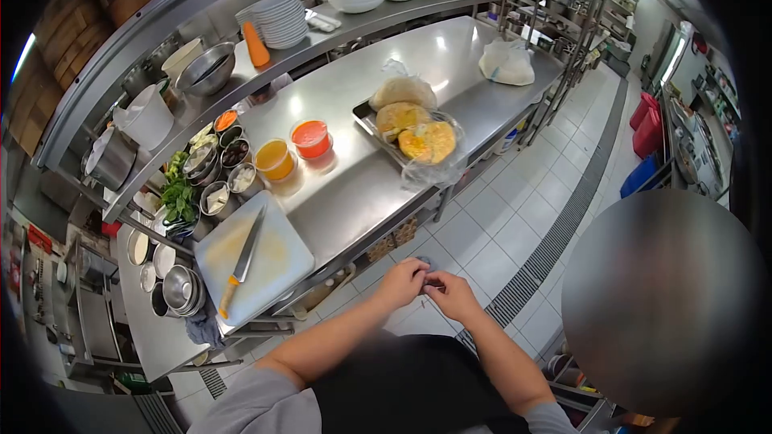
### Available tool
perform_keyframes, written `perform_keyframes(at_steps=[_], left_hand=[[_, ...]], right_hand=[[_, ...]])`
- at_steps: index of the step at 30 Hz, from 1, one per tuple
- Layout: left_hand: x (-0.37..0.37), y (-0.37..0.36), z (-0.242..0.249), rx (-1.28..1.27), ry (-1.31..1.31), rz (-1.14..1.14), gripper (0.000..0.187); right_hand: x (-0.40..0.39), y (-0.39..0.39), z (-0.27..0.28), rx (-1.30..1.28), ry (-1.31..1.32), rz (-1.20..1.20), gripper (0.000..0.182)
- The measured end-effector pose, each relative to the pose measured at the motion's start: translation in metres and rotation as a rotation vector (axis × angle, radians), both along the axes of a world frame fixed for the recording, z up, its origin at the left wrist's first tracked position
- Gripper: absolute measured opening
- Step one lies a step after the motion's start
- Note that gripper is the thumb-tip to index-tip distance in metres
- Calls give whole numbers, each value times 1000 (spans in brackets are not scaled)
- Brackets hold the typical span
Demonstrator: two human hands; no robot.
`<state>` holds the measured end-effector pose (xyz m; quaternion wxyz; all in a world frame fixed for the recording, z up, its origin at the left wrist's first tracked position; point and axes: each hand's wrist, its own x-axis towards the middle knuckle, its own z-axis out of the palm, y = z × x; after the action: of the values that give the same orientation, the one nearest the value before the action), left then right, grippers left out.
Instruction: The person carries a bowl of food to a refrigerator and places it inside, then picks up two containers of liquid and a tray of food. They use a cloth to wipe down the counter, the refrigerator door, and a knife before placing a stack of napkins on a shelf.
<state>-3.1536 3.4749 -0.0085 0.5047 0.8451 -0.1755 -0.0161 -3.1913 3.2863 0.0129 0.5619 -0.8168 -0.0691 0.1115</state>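
Observation:
My left hand [402, 282] and my right hand [453, 294] meet in front of my dark apron, above the tiled floor. Both have their fingertips pinched together, close to touching each other. Whatever sits between the fingers is too small to make out; a greyish bit shows just behind them. To their left, a knife [248, 247] with an orange handle lies on a white cutting board [291, 251]. Farther off on the steel counter, a metal tray [363, 116] carries cut yellow-orange pieces [427, 142], partly in clear plastic.
Tubs of yellow [275, 160] and orange-red [310, 138] liquid stand on the counter [338, 209]. Small ingredient containers and green leaves [178, 197] crowd its left end. A white bag [507, 62] lies far right. Stacked plates [279, 20] fill the upper shelf. A drain grate [555, 229] crosses the floor.

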Motion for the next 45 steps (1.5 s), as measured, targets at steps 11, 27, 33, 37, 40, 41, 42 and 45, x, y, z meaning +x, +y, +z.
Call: perform_keyframes(at_steps=[11,27,33,37,40,41,42,45], left_hand=[[101,242,15,-125,334,15,15],[151,137,38,454,-194,-150,37],[46,-117,260,-372,93,-1630,55],[-51,-240,351,-820,183,-2177,49],[-99,-304,359,-948,194,-2369,41],[-113,-324,359,-991,206,-2411,39],[-127,-344,359,-1032,220,-2455,37],[-154,-407,373,-1019,311,-2584,35]], right_hand=[[-9,1,-90,-78,177,-211,28],[-414,-98,-272,-293,1093,-899,32],[-469,-100,-299,-215,1033,-931,31],[-486,-133,-305,-171,952,-1006,31],[-502,-180,-304,-142,868,-1172,39],[-504,-198,-301,-158,782,-1222,41],[-507,-209,-299,-169,701,-1274,43],[-494,-259,-254,-18,692,-1448,47]])
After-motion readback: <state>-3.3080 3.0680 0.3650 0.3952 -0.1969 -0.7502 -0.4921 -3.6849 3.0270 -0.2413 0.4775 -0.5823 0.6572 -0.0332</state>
